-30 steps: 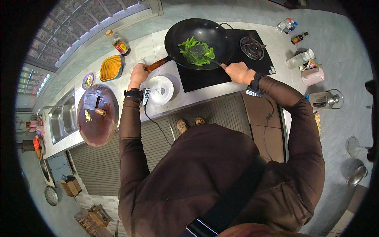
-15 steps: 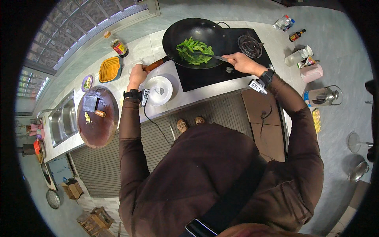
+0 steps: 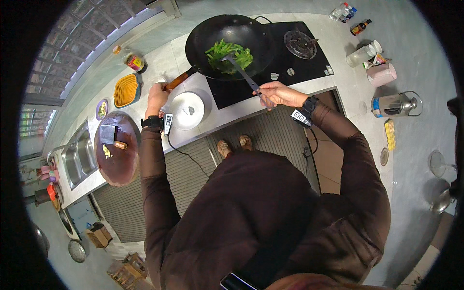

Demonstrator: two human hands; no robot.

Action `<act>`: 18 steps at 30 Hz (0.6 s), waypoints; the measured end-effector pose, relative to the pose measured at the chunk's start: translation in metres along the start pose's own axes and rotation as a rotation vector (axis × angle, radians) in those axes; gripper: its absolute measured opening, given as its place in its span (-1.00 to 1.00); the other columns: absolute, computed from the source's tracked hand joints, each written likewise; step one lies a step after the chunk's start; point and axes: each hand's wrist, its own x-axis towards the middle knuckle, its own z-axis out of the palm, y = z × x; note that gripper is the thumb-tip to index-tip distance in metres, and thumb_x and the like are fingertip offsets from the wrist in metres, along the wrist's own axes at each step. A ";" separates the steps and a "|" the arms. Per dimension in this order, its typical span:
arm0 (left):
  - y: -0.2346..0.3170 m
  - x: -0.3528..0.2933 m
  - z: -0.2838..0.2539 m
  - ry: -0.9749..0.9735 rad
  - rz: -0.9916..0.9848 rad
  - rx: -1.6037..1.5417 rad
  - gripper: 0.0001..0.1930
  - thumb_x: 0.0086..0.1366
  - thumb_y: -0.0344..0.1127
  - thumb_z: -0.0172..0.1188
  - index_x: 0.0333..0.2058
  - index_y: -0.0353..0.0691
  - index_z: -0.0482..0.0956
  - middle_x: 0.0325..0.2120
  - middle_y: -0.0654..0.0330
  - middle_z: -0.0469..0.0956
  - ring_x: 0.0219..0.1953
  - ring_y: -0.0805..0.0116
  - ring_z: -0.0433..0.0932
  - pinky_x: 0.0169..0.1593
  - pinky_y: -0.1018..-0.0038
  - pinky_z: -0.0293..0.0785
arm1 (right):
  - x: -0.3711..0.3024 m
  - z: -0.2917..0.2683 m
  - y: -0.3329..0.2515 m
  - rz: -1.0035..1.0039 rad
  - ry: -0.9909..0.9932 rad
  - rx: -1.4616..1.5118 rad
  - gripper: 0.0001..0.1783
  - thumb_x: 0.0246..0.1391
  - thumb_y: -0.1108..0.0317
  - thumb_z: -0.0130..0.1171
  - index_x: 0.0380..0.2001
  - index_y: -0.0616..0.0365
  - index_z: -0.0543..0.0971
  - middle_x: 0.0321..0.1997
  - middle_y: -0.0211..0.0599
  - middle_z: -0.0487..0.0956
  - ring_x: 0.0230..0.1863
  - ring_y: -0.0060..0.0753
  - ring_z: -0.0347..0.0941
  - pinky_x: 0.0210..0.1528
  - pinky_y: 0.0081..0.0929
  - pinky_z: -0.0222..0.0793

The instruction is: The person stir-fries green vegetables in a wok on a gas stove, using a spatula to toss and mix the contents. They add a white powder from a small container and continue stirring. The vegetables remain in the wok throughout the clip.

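A black wok stands on the dark cooktop, with cut green vegetables gathered in its bottom. My left hand is closed around the wok's wooden handle. In my right hand is a long grey spatula, its blade at the near side of the greens. Below the wok handle, close to my left hand, a white plate with a dark pattern in its middle rests on the counter.
To the left are a round chopping board bearing a cleaver and pale chopped bits, a yellow basket, a sauce bottle and a sink. Jars, a pink cup and a metal kettle line the right side.
My right hand has drawn back toward the counter's front edge, pulling the spatula nearer and steeper. My left hand keeps its hold on the wok handle. The whole view has shifted slightly.
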 end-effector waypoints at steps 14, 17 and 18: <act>0.005 -0.009 -0.004 0.025 0.044 -0.045 -0.70 0.14 -0.45 0.34 -0.12 -0.35 0.66 -0.33 -0.14 0.66 -0.26 0.09 0.69 -0.14 0.36 0.52 | 0.077 -0.162 0.075 -0.116 0.833 -1.387 -0.68 -0.01 0.52 0.22 -0.12 0.20 0.50 -0.02 0.00 0.46 -0.03 0.15 0.50 -0.01 -0.06 0.45; 0.007 -0.011 -0.005 0.027 0.043 -0.070 -0.71 0.14 -0.46 0.32 -0.13 -0.35 0.66 -0.33 -0.13 0.66 -0.27 0.09 0.69 -0.14 0.36 0.52 | 0.084 -0.169 0.076 -0.076 0.811 -1.388 -0.73 -0.04 0.53 0.24 -0.20 0.22 0.52 -0.05 0.01 0.47 -0.05 0.14 0.51 -0.01 -0.07 0.46; 0.007 -0.011 -0.005 0.020 0.046 -0.096 -0.71 0.14 -0.46 0.32 -0.13 -0.35 0.66 -0.33 -0.13 0.66 -0.27 0.09 0.69 -0.14 0.36 0.52 | 0.086 -0.170 0.076 -0.029 0.819 -1.376 -0.75 -0.05 0.54 0.25 -0.23 0.23 0.53 -0.06 0.02 0.48 -0.05 0.14 0.51 -0.01 -0.07 0.47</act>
